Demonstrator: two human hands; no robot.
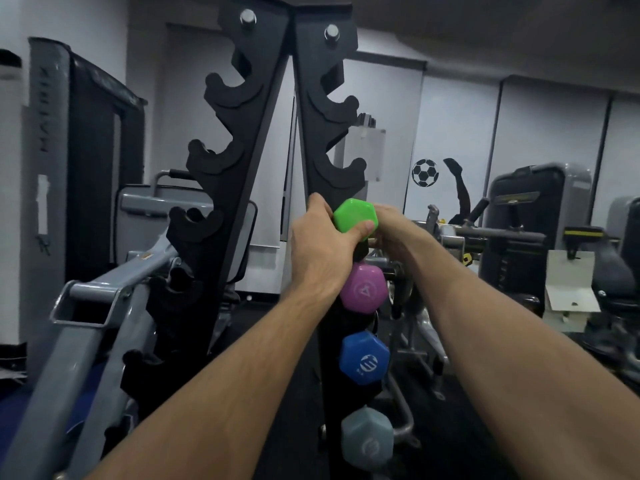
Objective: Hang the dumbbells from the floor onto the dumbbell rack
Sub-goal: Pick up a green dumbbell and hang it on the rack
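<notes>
A tall black A-frame dumbbell rack (273, 109) stands right in front of me, with hooked cradles down both sides. At a cradle on its right side sits a green dumbbell (355, 216). My left hand (322, 244) grips its near head, thumb across the front. My right hand (394, 226) is behind the green head, fingers mostly hidden. Below it on the same side hang a purple dumbbell (363, 289), a blue dumbbell (363, 358) and a grey dumbbell (367, 441).
The cradles on the rack's left side and the upper right ones hold nothing. A grey weight machine (90, 306) stands close at the left. More gym machines (533, 223) crowd the right. The floor is dark.
</notes>
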